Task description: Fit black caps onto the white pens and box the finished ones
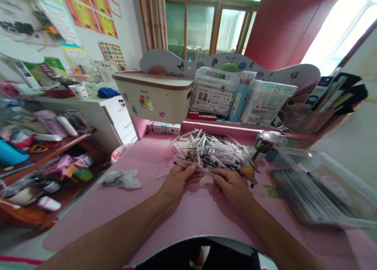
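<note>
Where the desk [188, 215] lies pink and bare near its front edge: left hand [179, 178] and right hand [231, 182], close together, knuckles up.

- Pen [206, 171]: thin, grey, level, spanning both hands. Pinched near one end by the left fingers, near the other by the right. Both hands narrow, closed on it.
- Pile [209, 150]: loose white pens and dark parts, just beyond the fingertips, touching the desk, crossing every way.
- Jar [263, 143]: upright, right of the pile, coloured contents.
- Tray [324, 191]: clear plastic, at right, holding long grey rows; exact contents blurred.
- Tissue [120, 179]: crumpled, left of the left hand, well apart from the pile.
- Box [153, 97]: beige, stickered, on the raised shelf behind.
- Cases [214, 91]: clear marker sets, beside the box.

Step in hand, by judgement: one pen drawn clear of the pile and worked between two pinches, whether joining or parting cannot be told. Next move, by judgement: calls for a steady fingertip grip, straight alignment along the barrel, and care not to scatter the pile.
</note>
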`<state>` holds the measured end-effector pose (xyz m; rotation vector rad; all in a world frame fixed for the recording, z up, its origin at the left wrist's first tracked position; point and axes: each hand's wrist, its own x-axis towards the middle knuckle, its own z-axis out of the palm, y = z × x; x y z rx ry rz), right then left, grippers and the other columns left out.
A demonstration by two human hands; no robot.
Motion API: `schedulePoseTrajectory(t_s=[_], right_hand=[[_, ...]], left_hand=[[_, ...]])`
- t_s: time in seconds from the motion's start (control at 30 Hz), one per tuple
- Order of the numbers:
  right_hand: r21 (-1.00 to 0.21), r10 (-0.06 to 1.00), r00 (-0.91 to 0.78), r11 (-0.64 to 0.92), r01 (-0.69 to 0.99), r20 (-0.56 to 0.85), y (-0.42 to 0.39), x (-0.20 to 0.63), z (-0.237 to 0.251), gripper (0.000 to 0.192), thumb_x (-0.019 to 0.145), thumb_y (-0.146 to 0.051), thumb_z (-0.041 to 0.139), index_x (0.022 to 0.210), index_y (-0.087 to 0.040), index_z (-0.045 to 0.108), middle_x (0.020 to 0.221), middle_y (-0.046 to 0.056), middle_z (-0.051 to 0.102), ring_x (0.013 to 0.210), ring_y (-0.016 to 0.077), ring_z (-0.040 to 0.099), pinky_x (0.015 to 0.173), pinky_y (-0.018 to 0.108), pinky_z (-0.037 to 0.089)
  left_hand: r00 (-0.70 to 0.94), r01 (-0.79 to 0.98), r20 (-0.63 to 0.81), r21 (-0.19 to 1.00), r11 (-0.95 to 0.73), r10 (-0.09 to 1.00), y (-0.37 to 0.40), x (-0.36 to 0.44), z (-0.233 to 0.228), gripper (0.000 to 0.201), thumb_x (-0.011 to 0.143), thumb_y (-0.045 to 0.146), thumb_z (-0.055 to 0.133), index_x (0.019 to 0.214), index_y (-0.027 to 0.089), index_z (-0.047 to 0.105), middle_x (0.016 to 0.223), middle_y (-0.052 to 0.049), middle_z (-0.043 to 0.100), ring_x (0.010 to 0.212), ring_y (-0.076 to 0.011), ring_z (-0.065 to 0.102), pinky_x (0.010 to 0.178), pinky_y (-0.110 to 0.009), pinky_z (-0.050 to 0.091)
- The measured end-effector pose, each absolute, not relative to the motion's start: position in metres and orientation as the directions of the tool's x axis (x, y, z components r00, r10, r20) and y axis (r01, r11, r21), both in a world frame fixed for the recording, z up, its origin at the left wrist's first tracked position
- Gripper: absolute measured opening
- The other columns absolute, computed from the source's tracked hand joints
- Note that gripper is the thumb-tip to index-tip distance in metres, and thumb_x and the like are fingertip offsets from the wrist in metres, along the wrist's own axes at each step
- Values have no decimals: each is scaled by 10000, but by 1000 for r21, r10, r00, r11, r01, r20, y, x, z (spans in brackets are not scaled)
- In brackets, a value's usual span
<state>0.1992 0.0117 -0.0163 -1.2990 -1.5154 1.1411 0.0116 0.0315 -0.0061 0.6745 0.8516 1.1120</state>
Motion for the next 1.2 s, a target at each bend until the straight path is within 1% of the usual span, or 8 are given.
schedulePoseTrajectory(t_s=[0.13, 0.37, 0.67, 0.9, 1.0, 1.1, 1.17, 1.2], right_hand=[[-981, 991, -130, 9, 194, -16, 12, 200, -17, 305, 859, -383, 610, 1009, -159, 752, 569, -14, 581, 476, 111, 503, 446, 220, 376], [-986, 988, -153, 9, 166, -17, 11, 200, -16, 276, 854, -361, 617, 975, -154, 753, 555, -26, 574, 458, 94, 494, 437, 210, 366], [-997, 986, -147, -71, 33, -76, 11, 197, -14, 321, 781, -405, 698, 949, -135, 749, 571, -19, 590, 445, 82, 494, 415, 192, 377], [-985, 979, -153, -147, -90, -132, 10, 195, -12, 350, 737, -434, 735, 920, -135, 724, 582, -25, 593, 429, 71, 486, 398, 178, 362], [-988, 977, -169, -143, -65, -130, 11, 196, -12, 338, 750, -418, 716, 934, -134, 725, 577, -33, 580, 430, 71, 475, 410, 184, 357], [-996, 975, -202, -84, 41, -91, 10, 196, -8, 258, 777, -370, 668, 899, -154, 738, 572, -33, 577, 443, 82, 467, 429, 200, 351], [-988, 969, -245, 26, 150, -11, 9, 195, -3, 179, 796, -298, 634, 868, -185, 753, 669, -5, 652, 562, 116, 559, 533, 225, 428], [-975, 962, -271, 94, 200, 37, 7, 194, 0, 171, 809, -259, 614, 880, -204, 760, 760, 7, 696, 670, 139, 612, 626, 245, 467]], left_hand=[[179, -509, -232, 810, 292, 956, 29, 14, -5, 90, 804, 162, 759, 786, 112, 686, 734, -76, 759, 659, -144, 736, 630, -190, 602], [177, -509, -196, 821, 260, 965, 26, 16, -7, 143, 751, 200, 809, 772, 112, 698, 737, -67, 758, 655, -136, 728, 636, -187, 601], [184, -496, -149, 839, 223, 972, 26, 15, -7, 223, 691, 271, 855, 768, 124, 705, 740, -65, 762, 668, -142, 725, 661, -205, 593], [146, -468, -105, 869, 162, 984, 24, 17, -4, 218, 700, 278, 838, 786, 124, 711, 777, -78, 769, 687, -150, 719, 684, -225, 581], [160, -452, -80, 880, 146, 984, 24, 16, -3, 214, 705, 290, 830, 783, 131, 710, 772, -67, 762, 703, -153, 713, 701, -234, 576], [214, -440, -103, 878, 190, 971, 20, 19, -2, 203, 711, 288, 820, 776, 138, 699, 729, -55, 739, 649, -129, 673, 641, -210, 545], [259, -457, -134, 855, 244, 957, 15, 23, -1, 200, 706, 284, 818, 764, 150, 680, 659, -22, 695, 572, -100, 608, 558, -182, 494], [286, -461, -152, 844, 274, 946, 13, 25, -1, 202, 702, 281, 818, 768, 156, 674, 636, -3, 666, 549, -90, 581, 529, -173, 467]])
